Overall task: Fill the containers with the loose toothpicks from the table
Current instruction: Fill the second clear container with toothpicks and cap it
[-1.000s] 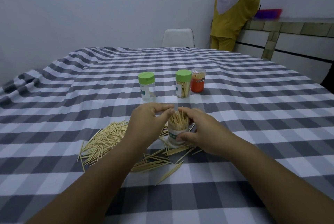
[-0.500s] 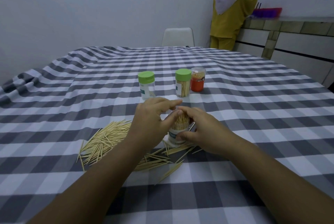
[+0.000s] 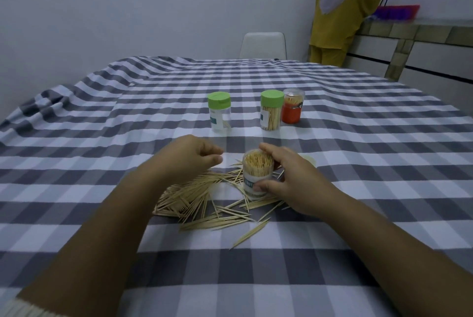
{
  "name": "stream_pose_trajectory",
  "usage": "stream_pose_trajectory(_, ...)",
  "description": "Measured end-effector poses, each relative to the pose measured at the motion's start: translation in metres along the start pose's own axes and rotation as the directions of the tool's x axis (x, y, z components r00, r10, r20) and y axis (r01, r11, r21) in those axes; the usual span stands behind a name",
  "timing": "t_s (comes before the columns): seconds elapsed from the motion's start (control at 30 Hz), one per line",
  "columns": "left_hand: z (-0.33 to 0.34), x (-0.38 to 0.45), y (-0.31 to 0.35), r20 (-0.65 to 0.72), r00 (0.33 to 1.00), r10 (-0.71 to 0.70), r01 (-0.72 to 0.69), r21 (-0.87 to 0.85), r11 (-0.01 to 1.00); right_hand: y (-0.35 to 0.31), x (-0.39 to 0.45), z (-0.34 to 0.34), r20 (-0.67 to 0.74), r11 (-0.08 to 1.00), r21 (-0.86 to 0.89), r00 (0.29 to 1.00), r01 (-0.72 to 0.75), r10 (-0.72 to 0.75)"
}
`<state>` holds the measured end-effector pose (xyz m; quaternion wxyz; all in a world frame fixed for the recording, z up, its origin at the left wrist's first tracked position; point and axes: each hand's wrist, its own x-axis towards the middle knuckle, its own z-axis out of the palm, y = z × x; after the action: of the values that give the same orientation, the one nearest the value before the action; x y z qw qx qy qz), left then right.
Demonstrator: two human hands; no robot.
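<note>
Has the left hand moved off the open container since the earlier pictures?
Yes. The left hand has drawn leftward, away from the open container, which the right hand holds among the loose toothpicks.
</note>
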<state>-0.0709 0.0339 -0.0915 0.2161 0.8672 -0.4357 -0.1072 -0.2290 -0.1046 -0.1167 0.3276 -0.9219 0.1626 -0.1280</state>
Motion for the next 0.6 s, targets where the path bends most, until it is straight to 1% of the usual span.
stream_pose_trajectory(0.1,-0.008,0.000,-0.012,0.063,0.992,-0.111,0.100,0.152,0.983,-0.001,0.000,0.006,-0.015,1.000,0.023,1.000,0.015,-0.015)
stream_pose_trajectory(0.2,-0.013,-0.001,-0.020,0.113,0.979,-0.169,0.142,0.216,0.966,-0.003,0.000,0.013,-0.028,0.999,0.028,0.999,0.038,-0.037)
stream_pose_trajectory(0.47,-0.014,-0.004,-0.018,0.210,0.968,-0.141,0.089,0.236,0.968,-0.002,0.002,0.017,-0.039,0.998,0.017,0.997,0.062,-0.062)
stream_pose_trajectory(0.6,-0.010,-0.003,-0.010,0.175,0.975,-0.135,0.069,0.339,0.938,-0.002,0.002,0.018,-0.041,0.998,0.011,0.997,0.064,-0.063)
